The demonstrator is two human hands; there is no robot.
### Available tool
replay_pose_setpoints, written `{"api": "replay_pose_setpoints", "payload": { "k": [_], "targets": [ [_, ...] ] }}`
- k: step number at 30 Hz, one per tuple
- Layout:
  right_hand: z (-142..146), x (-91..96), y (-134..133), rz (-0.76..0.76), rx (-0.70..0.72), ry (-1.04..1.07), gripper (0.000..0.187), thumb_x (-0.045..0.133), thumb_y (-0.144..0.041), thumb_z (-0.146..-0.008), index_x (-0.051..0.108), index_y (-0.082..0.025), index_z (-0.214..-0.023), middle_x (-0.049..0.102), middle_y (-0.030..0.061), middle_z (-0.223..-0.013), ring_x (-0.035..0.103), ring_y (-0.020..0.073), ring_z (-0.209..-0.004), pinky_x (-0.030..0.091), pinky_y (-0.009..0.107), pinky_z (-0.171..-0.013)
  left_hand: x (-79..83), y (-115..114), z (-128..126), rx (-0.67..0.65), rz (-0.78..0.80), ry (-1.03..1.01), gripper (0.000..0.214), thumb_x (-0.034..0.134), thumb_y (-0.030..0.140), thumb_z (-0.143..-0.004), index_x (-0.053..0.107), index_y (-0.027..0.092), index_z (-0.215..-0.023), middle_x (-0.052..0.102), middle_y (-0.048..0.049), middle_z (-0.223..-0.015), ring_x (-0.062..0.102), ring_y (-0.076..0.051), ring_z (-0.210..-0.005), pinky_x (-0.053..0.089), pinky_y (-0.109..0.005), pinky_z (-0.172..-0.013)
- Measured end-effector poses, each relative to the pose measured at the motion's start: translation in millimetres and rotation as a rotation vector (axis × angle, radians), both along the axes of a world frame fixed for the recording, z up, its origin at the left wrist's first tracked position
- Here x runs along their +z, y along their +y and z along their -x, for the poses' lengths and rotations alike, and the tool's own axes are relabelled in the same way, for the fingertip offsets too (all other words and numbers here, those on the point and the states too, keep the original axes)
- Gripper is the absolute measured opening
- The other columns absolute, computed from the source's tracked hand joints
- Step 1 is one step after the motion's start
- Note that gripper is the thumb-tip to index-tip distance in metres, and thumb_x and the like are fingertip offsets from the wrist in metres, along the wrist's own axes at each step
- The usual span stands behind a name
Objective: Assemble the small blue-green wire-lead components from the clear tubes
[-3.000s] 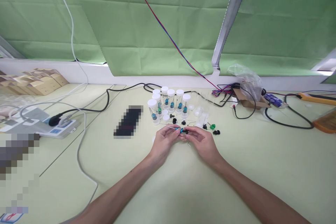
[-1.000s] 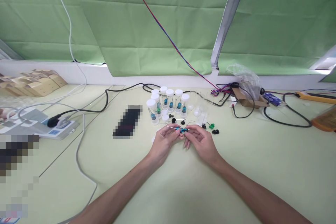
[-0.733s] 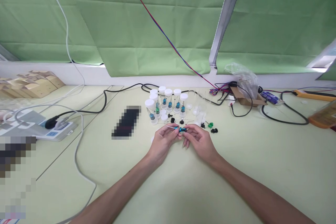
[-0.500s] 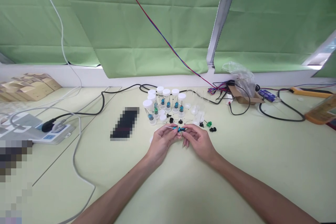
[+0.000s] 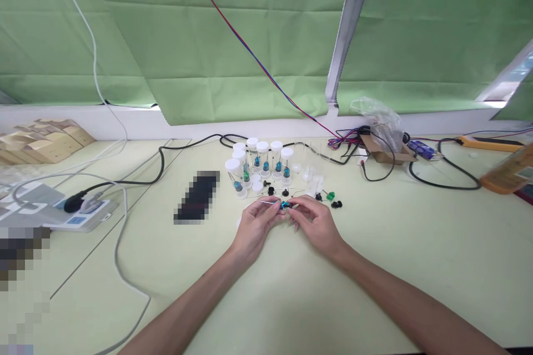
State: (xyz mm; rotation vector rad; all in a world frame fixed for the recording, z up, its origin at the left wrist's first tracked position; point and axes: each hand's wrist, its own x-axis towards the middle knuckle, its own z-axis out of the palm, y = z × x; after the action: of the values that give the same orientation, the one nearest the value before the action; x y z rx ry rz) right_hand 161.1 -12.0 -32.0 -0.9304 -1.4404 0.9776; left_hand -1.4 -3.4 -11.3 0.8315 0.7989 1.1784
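Observation:
My left hand and my right hand meet over the pale green table. Both pinch a small blue component with thin wire leads between their fingertips. Just beyond them stand several clear vials with white caps, each with a blue or green part inside. Loose white caps, small black parts and a green part lie scattered around the vials.
A black cable and a white cable run across the left of the table to a power strip. Cardboard boxes sit far left. A small box with a plastic bag, coiled wires and an orange meter lie at right.
The view has drifted slightly right and down. My hands stay together on the blue component, with only small finger shifts.

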Motion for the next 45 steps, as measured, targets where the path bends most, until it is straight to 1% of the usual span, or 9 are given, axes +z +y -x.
{"api": "replay_pose_setpoints", "payload": {
  "k": [7, 12, 17, 23, 28, 35, 40, 45],
  "targets": [
    [0.3, -1.0, 1.1, -0.003, -0.018, -0.012, 0.019, 0.064, -0.03, -0.086, 0.069, -0.02, -0.102, 0.062, 0.0064, -0.095, 0.063, 0.0152, -0.068, 0.055, 0.027, -0.054, 0.7, -0.2, -1.3, 0.007, 0.004, 0.019, 0.027, 0.079, 0.025, -0.073, 0.069, 0.012, -0.094, 0.071, -0.0066, -0.09, 0.067, -0.014, -0.072, 0.056, -0.03, -0.081],
    [0.3, -2.1, 0.9, 0.058, -0.02, 0.017, 0.022, 0.065, -0.031, -0.086, 0.066, -0.02, -0.104, 0.066, 0.0061, -0.091, 0.064, 0.0162, -0.068, 0.055, 0.027, -0.055, 1.7, -0.2, -0.6, 0.005, 0.012, 0.019, 0.026, 0.08, 0.026, -0.072, 0.069, 0.011, -0.091, 0.071, -0.0067, -0.089, 0.067, -0.014, -0.072, 0.056, -0.031, -0.082],
    [0.3, -1.4, 0.7, 0.098, 0.002, 0.046, 0.021, 0.065, -0.033, -0.086, 0.064, -0.02, -0.102, 0.068, 0.0047, -0.088, 0.064, 0.0153, -0.066, 0.054, 0.027, -0.056, 2.8, -0.5, -1.1, 0.004, 0.016, 0.031, 0.027, 0.08, 0.026, -0.071, 0.069, 0.012, -0.09, 0.071, -0.0061, -0.087, 0.067, -0.015, -0.072, 0.055, -0.031, -0.082],
    [-0.2, 1.6, -0.3, 0.101, 0.011, 0.042, 0.018, 0.063, -0.034, -0.087, 0.062, -0.02, -0.098, 0.065, 0.001, -0.075, 0.061, 0.0136, -0.058, 0.052, 0.027, -0.054, 2.8, -1.4, -2.4, 0.0, 0.016, 0.055, 0.029, 0.081, 0.027, -0.069, 0.069, 0.013, -0.091, 0.071, -0.0055, -0.087, 0.066, -0.014, -0.073, 0.055, -0.03, -0.081],
    [0.0, 3.1, -0.9, 0.103, 0.011, 0.03, 0.02, 0.06, -0.038, -0.089, 0.061, -0.019, -0.095, 0.062, -0.0007, -0.066, 0.061, 0.0138, -0.054, 0.05, 0.026, -0.051, 3.3, -2.5, -1.9, -0.02, 0.008, 0.056, 0.029, 0.082, 0.028, -0.069, 0.07, 0.014, -0.09, 0.071, -0.0054, -0.087, 0.066, -0.014, -0.073, 0.055, -0.031, -0.081],
    [0.6, 1.2, -2.1, 0.107, 0.023, 0.031, 0.024, 0.056, -0.043, -0.092, 0.059, -0.02, -0.092, 0.062, -0.001, -0.065, 0.061, 0.0127, -0.05, 0.049, 0.025, -0.047, 4.8, -4.0, -2.4, -0.03, -0.006, 0.051, 0.029, 0.082, 0.029, -0.068, 0.07, 0.013, -0.089, 0.071, -0.0065, -0.085, 0.067, -0.016, -0.074, 0.055, -0.033, -0.08],
    [1.2, 2.0, -2.7, 0.111, 0.02, 0.037, 0.027, 0.055, -0.046, -0.092, 0.058, -0.02, -0.09, 0.06, -0.0015, -0.063, 0.061, 0.0135, -0.05, 0.049, 0.025, -0.046, 5.8, -4.3, -3.6, -0.032, 0.025, 0.024, 0.031, 0.083, 0.028, -0.067, 0.069, 0.013, -0.091, 0.072, -0.0064, -0.082, 0.068, -0.017, -0.074, 0.055, -0.034, -0.081],
    [1.7, 2.8, -3.6, 0.087, 0.049, 0.03, 0.023, 0.06, -0.04, -0.089, 0.059, -0.02, -0.099, 0.063, -0.0003, -0.068, 0.063, 0.0146, -0.056, 0.053, 0.028, -0.052, 6.6, -3.2, -3.6, -0.015, 0.044, -0.01, 0.031, 0.083, 0.028, -0.068, 0.067, 0.014, -0.09, 0.071, -0.0054, -0.08, 0.067, -0.015, -0.072, 0.055, -0.031, -0.079]
  ]
}}
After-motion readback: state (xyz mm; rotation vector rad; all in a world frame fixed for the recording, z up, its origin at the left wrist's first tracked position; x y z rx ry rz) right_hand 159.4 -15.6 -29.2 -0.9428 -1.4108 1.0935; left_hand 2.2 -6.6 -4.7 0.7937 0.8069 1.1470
